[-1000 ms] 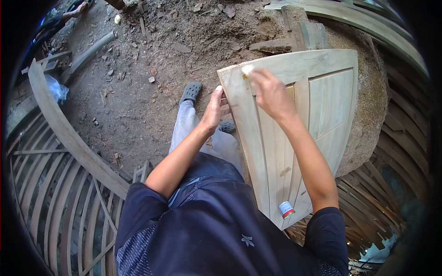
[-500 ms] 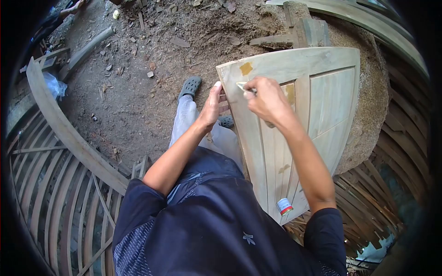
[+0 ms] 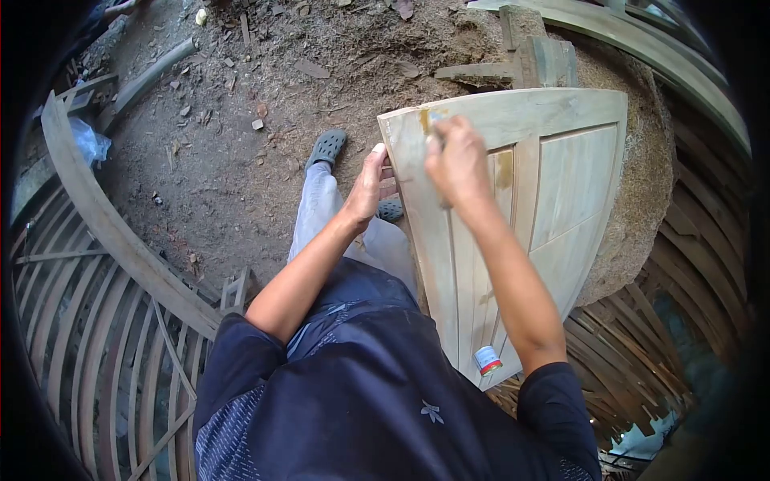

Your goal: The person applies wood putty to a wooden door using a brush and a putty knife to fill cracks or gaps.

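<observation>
A pale wooden panel (image 3: 573, 180) with recessed sections lies at a slant on my right side. My left hand (image 3: 368, 186) grips its left edge near the top corner, thumb on the rim and fingers curled beneath. Over the upper left part of the panel, my right hand (image 3: 457, 164) is closed round a small tool, mostly hidden and blurred by motion. Its tip meets a yellow-brown patch (image 3: 425, 120) near the corner. Another brownish stain (image 3: 504, 170) marks the recessed strip. A small blue, white and red can (image 3: 488, 361) rests on the panel's lower end.
A long curved board (image 3: 112, 228) and slatted wood stand at the left. Curved slats (image 3: 698, 248) fill the right side. Wood blocks (image 3: 549, 62) lie behind the panel on sawdust-covered ground. A plastic bag (image 3: 90, 143) is at the left, and part of another person (image 3: 120, 8) shows top left.
My right hand has moved slightly up, with its tool now over the yellow-brown patch, which looks smeared. My left hand keeps its hold on the edge. The view has shifted slightly.
</observation>
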### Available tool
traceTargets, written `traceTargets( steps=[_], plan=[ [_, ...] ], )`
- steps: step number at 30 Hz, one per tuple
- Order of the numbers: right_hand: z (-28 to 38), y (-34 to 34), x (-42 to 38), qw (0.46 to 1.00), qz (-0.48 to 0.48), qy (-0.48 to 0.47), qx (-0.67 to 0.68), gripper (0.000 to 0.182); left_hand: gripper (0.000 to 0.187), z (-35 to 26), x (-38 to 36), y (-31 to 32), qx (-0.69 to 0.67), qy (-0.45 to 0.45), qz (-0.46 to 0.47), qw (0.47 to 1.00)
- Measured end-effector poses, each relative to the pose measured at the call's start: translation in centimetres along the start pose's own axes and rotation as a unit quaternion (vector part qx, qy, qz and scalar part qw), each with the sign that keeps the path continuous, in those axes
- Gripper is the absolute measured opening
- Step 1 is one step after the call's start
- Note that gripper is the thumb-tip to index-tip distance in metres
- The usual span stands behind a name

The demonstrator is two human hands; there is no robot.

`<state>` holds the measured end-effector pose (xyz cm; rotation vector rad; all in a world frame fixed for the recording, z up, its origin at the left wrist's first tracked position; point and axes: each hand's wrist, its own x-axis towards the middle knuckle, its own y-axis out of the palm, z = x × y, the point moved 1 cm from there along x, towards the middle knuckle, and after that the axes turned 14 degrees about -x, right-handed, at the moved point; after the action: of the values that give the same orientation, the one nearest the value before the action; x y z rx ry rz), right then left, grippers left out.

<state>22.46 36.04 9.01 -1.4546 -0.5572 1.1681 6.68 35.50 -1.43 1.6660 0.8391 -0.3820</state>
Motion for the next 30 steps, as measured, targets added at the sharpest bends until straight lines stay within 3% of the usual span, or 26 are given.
traceTargets(
  steps=[2,4,5,8,9,10,12,13,16,18,20,21,22,24,25,28,30],
  plan=[
    [0.5,-0.5,-0.7,1.0,0.026,-0.001,-0.007,0.023,0.087,0.2,0.2,-0.2,-0.001,0.008,-0.006,1.0],
    [0.1,-3.1,-0.9,0.99,0.133,-0.038,0.013,0.02,0.085,0.2,0.1,-0.4,0.003,0.004,-0.006,1.0],
    [-0.6,-2.9,-0.5,0.997,0.073,-0.007,0.011,0.018,0.084,0.2,0.3,-0.5,0.006,0.003,-0.007,1.0],
    [-1.7,-0.7,0.9,0.997,0.034,0.064,0.039,0.019,0.082,0.3,0.3,-0.5,0.008,-0.007,-0.001,1.0],
    [-0.8,-0.2,0.0,0.998,0.044,0.03,-0.044,0.019,0.082,0.3,0.5,-0.4,0.0,-0.009,-0.001,1.0],
    [-0.8,-1.0,-1.1,0.998,0.042,0.03,-0.045,0.019,0.082,0.1,0.6,-0.4,0.001,-0.008,0.001,1.0],
    [-1.3,-2.5,-3.3,0.985,0.16,-0.062,0.002,0.021,0.084,-0.2,0.3,-0.5,0.0,-0.011,0.0,1.0],
    [-2.4,-2.1,-3.0,0.993,0.08,-0.084,0.007,0.025,0.084,-0.6,0.3,-0.5,-0.001,-0.01,0.001,1.0],
    [-4.7,1.0,-2.4,0.989,0.003,-0.116,0.097,0.026,0.089,-0.8,0.1,-0.3,-0.014,-0.036,0.007,0.999],
    [-5.0,1.5,-3.5,0.989,-0.029,-0.112,0.089,0.026,0.083,-1.0,0.0,-0.2,0.002,-0.025,-0.007,1.0],
    [-5.2,-1.5,-3.3,0.976,0.164,-0.122,-0.078,0.027,0.083,-1.4,0.1,-0.2,0.003,-0.026,-0.007,1.0],
    [-5.1,-2.6,-2.9,0.969,0.178,-0.128,-0.11,0.024,0.083,-1.4,-0.1,-0.2,0.003,-0.034,-0.007,0.999],
    [-4.6,-2.9,-2.1,0.97,0.176,-0.126,-0.11,0.024,0.083,-1.7,0.0,-0.2,0.005,-0.033,-0.005,0.999],
    [-2.8,-2.7,-0.8,1.0,0.003,-0.01,0.006,0.021,0.095,-1.8,-0.1,-0.3,0.007,-0.045,0.011,0.999],
    [-1.6,-1.6,-0.9,1.0,0.005,-0.012,0.006,0.021,0.095,-1.5,0.0,-0.5,0.006,-0.045,0.01,0.999],
    [0.7,-0.9,-1.5,0.997,0.044,0.034,-0.061,0.021,0.084,-1.6,0.4,-0.5,0.02,-0.043,-0.002,0.999],
    [0.7,-3.4,-2.4,0.962,0.266,0.041,-0.043,0.023,0.086,-1.9,0.0,-0.3,-0.006,-0.057,0.003,0.998]
  ],
)
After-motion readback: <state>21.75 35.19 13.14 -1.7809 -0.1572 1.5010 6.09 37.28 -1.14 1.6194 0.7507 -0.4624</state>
